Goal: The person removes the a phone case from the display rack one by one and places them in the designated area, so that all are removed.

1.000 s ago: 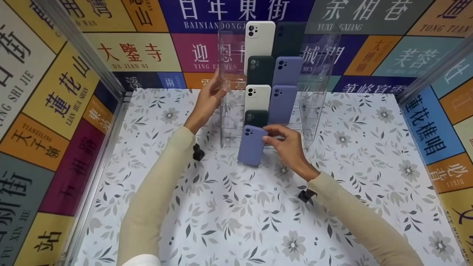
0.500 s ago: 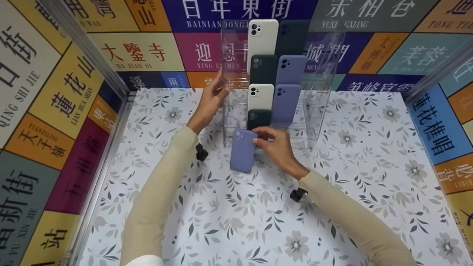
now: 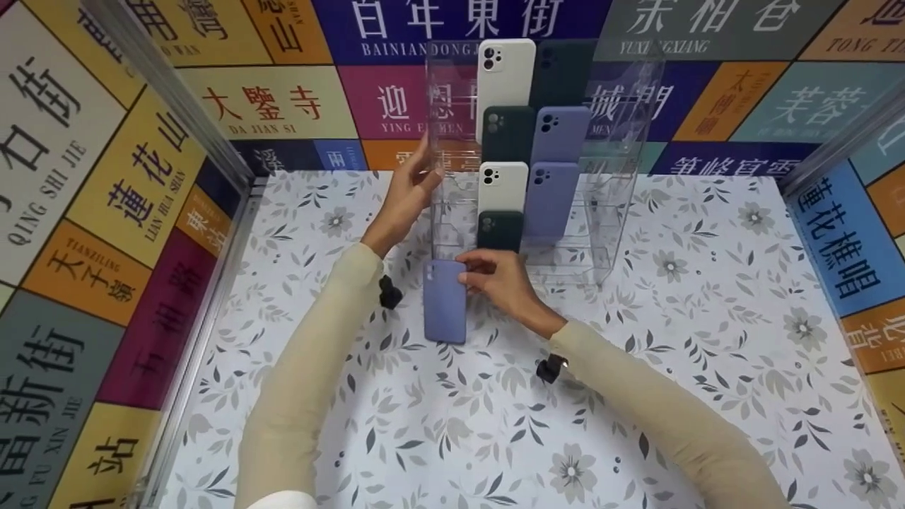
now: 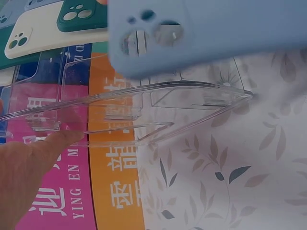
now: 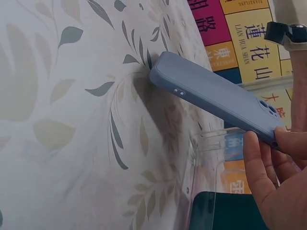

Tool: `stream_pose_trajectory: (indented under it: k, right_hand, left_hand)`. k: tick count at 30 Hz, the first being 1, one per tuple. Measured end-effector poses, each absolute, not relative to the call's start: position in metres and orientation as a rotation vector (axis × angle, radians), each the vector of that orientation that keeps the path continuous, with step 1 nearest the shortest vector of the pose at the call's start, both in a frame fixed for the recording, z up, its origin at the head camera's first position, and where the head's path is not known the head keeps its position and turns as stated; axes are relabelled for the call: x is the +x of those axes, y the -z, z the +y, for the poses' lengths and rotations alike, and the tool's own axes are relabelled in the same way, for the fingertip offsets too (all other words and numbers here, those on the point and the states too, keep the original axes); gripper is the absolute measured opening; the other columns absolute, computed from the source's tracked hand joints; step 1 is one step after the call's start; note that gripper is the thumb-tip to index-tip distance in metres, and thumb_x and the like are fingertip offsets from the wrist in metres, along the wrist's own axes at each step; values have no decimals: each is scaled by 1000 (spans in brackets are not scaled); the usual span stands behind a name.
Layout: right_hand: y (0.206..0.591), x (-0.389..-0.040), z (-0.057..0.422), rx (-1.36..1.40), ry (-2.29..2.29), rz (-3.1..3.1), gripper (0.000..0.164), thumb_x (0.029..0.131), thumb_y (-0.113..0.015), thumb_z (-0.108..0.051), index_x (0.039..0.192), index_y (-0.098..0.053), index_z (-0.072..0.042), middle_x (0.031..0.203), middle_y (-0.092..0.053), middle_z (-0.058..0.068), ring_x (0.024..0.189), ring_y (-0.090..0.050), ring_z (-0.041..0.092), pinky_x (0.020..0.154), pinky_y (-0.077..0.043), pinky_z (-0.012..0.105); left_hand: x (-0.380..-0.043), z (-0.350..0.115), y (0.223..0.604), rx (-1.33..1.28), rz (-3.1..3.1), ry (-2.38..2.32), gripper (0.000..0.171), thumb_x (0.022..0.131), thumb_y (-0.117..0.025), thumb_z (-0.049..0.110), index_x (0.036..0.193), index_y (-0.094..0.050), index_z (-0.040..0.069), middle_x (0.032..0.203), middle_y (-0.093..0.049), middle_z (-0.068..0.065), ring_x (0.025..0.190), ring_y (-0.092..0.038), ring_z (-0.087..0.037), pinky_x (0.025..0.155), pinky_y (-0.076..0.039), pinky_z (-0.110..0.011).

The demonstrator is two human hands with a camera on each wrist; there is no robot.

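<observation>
A tiered clear acrylic display stand stands at the back. My left hand holds its left side panel, with the thumb in front and the other fingertips partly hidden. My right hand pinches a lavender phone case by its upper right edge, low in front of the stand's left part. In the right wrist view the case tilts, its lower end close to the patterned surface. Its camera end crosses the left wrist view in front of the panel edge.
On the stand are white cases, dark green cases and lavender cases, in two columns. A floral-patterned tabletop lies below. Walls with coloured sign panels close off the back and both sides.
My right hand has carried the lavender case left and down, away from the dark green case in the lowest tier. My left hand stays at the stand's left side.
</observation>
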State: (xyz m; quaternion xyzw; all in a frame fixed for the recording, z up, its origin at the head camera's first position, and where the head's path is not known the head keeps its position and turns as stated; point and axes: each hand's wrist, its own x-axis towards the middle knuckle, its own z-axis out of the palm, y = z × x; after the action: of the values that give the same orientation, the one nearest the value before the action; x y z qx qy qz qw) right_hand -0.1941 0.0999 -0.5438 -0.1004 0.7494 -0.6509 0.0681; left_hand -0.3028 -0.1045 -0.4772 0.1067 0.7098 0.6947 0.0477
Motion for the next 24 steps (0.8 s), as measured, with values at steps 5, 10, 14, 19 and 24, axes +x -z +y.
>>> stream_pose_trajectory:
  k: [5, 10, 14, 19, 24]
  right_hand:
    - [552, -199, 89, -313, 1920, 2267, 28, 92, -85, 5, 119, -83, 1, 98, -80, 15, 78, -76, 21, 73, -67, 49]
    - [560, -204, 78, -310, 1895, 2282, 28, 91, -84, 7, 118, -84, 0, 96, -80, 14, 76, -74, 18, 69, -67, 44]
    - [566, -204, 71, -319, 1882, 2286, 28, 91, -84, 8, 118, -83, 3, 92, -79, 12, 74, -73, 16, 72, -66, 55]
    - [569, -201, 61, -341, 1878, 2306, 28, 90, -84, 7, 117, -83, 2, 89, -79, 10, 75, -73, 14, 70, -66, 55]
    - [576, -195, 48, -371, 1842, 2362, 27, 89, -85, 5, 116, -84, 0, 91, -80, 9, 79, -74, 14, 68, -65, 35]
  left_hand:
    - [-304, -104, 479, 333, 2163, -2127, 75, 114, -57, 14, 178, -21, 30, 172, -46, -5, 144, -58, -32, 112, -54, -54]
    - [-303, -103, 478, 316, 2184, -2113, 74, 114, -57, 14, 177, -23, 33, 172, -47, -6, 145, -57, -32, 114, -52, -55]
    - [-302, -101, 477, 334, 2183, -2122, 73, 114, -56, 12, 177, -23, 31, 168, -51, -8, 143, -60, -31, 115, -52, -53]
    - [-303, -100, 478, 338, 2186, -2133, 73, 114, -57, 13, 177, -23, 31, 166, -53, -6, 141, -61, -29, 114, -53, -50]
    - [-302, -105, 480, 349, 2204, -2123, 73, 114, -56, 13, 177, -22, 28, 169, -50, -5, 141, -61, -29, 116, -52, -49]
